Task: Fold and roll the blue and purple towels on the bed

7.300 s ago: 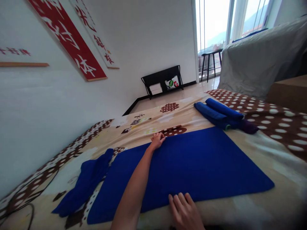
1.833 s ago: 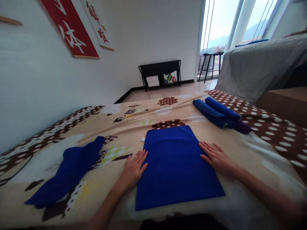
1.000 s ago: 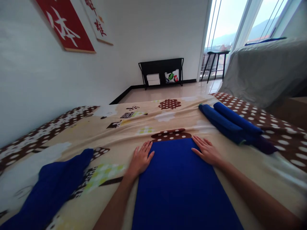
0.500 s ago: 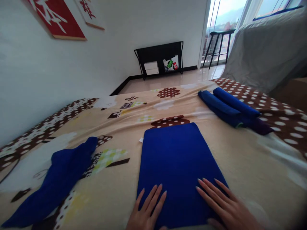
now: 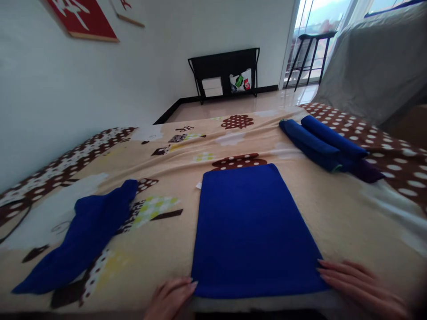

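Note:
A blue cloth, folded into a flat, smooth rectangle, lies on the bed in front of me. A small white tag sticks out from its left edge. At the near left corner, my left hand has its bent fingers pressed together on the cloth; its thumb is hidden. My right hand is beside the near right corner, its fingers stretched inward and their tips touching the cloth's edge. Further left lies a crumpled blue cloth. Rolled blue cloths lie side by side at the far right.
A patterned blanket with brown polka-dot borders covers the bed and has some wrinkles. Beyond the bed stand a low black rack against the wall and a black stool by the window. A grey cover drapes something large at right.
Both hands have slid off the middle of the folded cloth, moving outward and nearer to me, to its near corners. The view has tilted slightly downward.

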Demonstrator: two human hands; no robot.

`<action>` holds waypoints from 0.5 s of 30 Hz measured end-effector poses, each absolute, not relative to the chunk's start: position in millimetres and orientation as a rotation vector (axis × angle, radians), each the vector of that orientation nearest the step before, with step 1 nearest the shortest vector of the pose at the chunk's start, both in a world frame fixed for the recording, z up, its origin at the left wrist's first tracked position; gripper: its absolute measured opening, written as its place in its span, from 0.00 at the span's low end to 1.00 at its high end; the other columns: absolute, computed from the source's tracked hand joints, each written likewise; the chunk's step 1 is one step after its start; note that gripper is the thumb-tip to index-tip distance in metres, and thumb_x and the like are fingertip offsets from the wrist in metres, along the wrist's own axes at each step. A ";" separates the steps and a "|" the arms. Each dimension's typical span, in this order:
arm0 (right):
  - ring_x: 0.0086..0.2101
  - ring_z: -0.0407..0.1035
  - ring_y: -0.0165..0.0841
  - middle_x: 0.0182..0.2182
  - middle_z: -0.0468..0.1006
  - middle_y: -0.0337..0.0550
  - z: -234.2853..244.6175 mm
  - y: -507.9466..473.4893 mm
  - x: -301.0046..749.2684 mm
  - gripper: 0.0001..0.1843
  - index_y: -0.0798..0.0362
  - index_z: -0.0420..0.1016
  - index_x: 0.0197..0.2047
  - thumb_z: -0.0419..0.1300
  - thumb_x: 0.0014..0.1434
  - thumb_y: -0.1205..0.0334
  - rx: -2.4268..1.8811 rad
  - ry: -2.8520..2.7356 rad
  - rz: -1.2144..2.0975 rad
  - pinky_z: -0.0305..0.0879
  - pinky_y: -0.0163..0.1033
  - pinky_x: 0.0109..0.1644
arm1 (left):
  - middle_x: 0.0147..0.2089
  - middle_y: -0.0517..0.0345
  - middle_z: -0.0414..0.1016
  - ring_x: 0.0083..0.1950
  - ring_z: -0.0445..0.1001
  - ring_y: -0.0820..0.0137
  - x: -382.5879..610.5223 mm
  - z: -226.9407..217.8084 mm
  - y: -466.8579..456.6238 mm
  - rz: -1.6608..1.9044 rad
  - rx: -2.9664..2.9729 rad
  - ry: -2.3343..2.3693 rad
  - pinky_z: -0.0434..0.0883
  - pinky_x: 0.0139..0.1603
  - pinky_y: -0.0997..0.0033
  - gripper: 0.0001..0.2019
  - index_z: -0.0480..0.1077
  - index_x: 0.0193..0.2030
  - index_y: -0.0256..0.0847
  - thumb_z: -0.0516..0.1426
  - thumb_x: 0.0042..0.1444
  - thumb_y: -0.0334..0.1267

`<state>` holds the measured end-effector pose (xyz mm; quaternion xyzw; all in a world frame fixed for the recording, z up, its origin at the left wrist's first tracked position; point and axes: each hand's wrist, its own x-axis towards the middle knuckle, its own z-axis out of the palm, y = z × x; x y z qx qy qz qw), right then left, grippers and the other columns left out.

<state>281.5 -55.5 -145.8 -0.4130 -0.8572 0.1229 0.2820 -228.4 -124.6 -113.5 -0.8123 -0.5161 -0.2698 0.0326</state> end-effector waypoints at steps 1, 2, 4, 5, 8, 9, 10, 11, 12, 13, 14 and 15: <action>0.48 0.76 0.41 0.47 0.80 0.40 -144.9 -50.2 284.2 0.21 0.31 0.74 0.57 0.55 0.63 0.59 -1.110 -2.307 0.369 0.76 0.46 0.50 | 0.44 0.59 0.81 0.48 0.79 0.68 -222.1 -111.0 -124.4 -0.895 -2.431 -1.697 0.76 0.47 0.70 0.17 0.69 0.56 0.52 0.52 0.63 0.30; 0.45 0.76 0.40 0.45 0.80 0.42 -143.4 -44.9 284.9 0.18 0.34 0.77 0.53 0.57 0.62 0.58 -1.127 -2.303 0.400 0.77 0.42 0.46 | 0.42 0.59 0.81 0.45 0.79 0.69 -215.5 -108.9 -123.1 -0.924 -2.381 -1.770 0.76 0.45 0.70 0.15 0.69 0.53 0.51 0.54 0.62 0.31; 0.42 0.77 0.37 0.42 0.80 0.44 -139.7 -35.9 278.7 0.12 0.40 0.79 0.47 0.58 0.62 0.56 -1.190 -2.250 0.416 0.77 0.37 0.40 | 0.39 0.59 0.79 0.40 0.78 0.69 -202.1 -106.8 -117.6 -0.884 -2.319 -1.839 0.75 0.42 0.70 0.11 0.69 0.49 0.49 0.55 0.61 0.34; 0.40 0.76 0.36 0.41 0.79 0.44 -138.1 -32.6 272.1 0.11 0.42 0.79 0.46 0.57 0.63 0.56 -1.228 -2.206 0.388 0.76 0.36 0.38 | 0.38 0.59 0.78 0.39 0.77 0.68 -195.9 -106.8 -114.2 -0.839 -2.283 -1.848 0.74 0.43 0.69 0.09 0.68 0.47 0.48 0.55 0.60 0.34; 0.38 0.75 0.37 0.36 0.78 0.44 -136.5 -28.1 248.0 0.09 0.46 0.76 0.43 0.56 0.62 0.57 -1.279 -2.102 0.169 0.75 0.40 0.40 | 0.37 0.58 0.77 0.41 0.76 0.66 -182.4 -110.1 -106.7 -0.717 -2.092 -1.869 0.68 0.47 0.62 0.08 0.67 0.44 0.46 0.52 0.60 0.33; 0.38 0.74 0.38 0.36 0.78 0.44 -137.4 -27.9 241.6 0.09 0.47 0.76 0.43 0.56 0.61 0.57 -1.284 -2.086 0.084 0.74 0.42 0.41 | 0.38 0.57 0.77 0.42 0.76 0.65 -180.5 -111.7 -106.0 -0.701 -2.040 -1.865 0.66 0.48 0.61 0.08 0.68 0.43 0.46 0.52 0.59 0.33; 0.39 0.73 0.39 0.37 0.77 0.45 -138.8 -28.1 237.1 0.09 0.48 0.75 0.43 0.57 0.60 0.57 -1.286 -2.071 0.008 0.72 0.44 0.43 | 0.39 0.56 0.77 0.43 0.75 0.63 -179.9 -113.2 -106.1 -0.695 -2.008 -1.859 0.65 0.48 0.60 0.07 0.68 0.42 0.46 0.52 0.59 0.33; 0.40 0.73 0.40 0.39 0.77 0.47 -140.3 -28.6 235.0 0.10 0.48 0.75 0.44 0.58 0.59 0.58 -1.284 -2.063 -0.052 0.71 0.46 0.44 | 0.41 0.55 0.76 0.44 0.75 0.62 -180.5 -114.3 -106.9 -0.688 -2.009 -1.845 0.65 0.48 0.59 0.07 0.68 0.42 0.47 0.53 0.58 0.33; 0.41 0.72 0.40 0.42 0.76 0.48 -141.4 -29.4 235.0 0.11 0.48 0.75 0.45 0.59 0.59 0.59 -1.281 -2.058 -0.101 0.69 0.47 0.46 | 0.44 0.54 0.76 0.47 0.74 0.61 -181.9 -114.9 -108.1 -0.687 -2.033 -1.822 0.64 0.49 0.58 0.07 0.68 0.41 0.48 0.53 0.58 0.33; 0.42 0.72 0.41 0.45 0.75 0.49 -141.8 -30.5 236.8 0.13 0.47 0.74 0.47 0.59 0.59 0.60 -1.269 -2.068 -0.137 0.68 0.47 0.47 | 0.47 0.53 0.76 0.49 0.73 0.60 -183.7 -114.9 -109.5 -0.691 -2.065 -1.801 0.64 0.50 0.57 0.07 0.69 0.41 0.48 0.54 0.58 0.33; 0.45 0.72 0.41 0.48 0.75 0.48 -141.2 -31.7 239.8 0.15 0.45 0.74 0.49 0.59 0.59 0.62 -1.242 -2.101 -0.164 0.66 0.47 0.48 | 0.50 0.53 0.75 0.53 0.72 0.59 -185.6 -114.3 -110.8 -0.698 -2.094 -1.783 0.64 0.52 0.56 0.08 0.69 0.41 0.49 0.53 0.57 0.32; 0.46 0.72 0.40 0.51 0.74 0.47 -139.5 -33.1 243.6 0.17 0.43 0.74 0.52 0.59 0.59 0.64 -1.204 -2.153 -0.183 0.64 0.47 0.49 | 0.53 0.53 0.74 0.55 0.71 0.58 -187.1 -113.0 -111.8 -0.705 -2.115 -1.771 0.64 0.53 0.55 0.09 0.69 0.42 0.49 0.53 0.57 0.31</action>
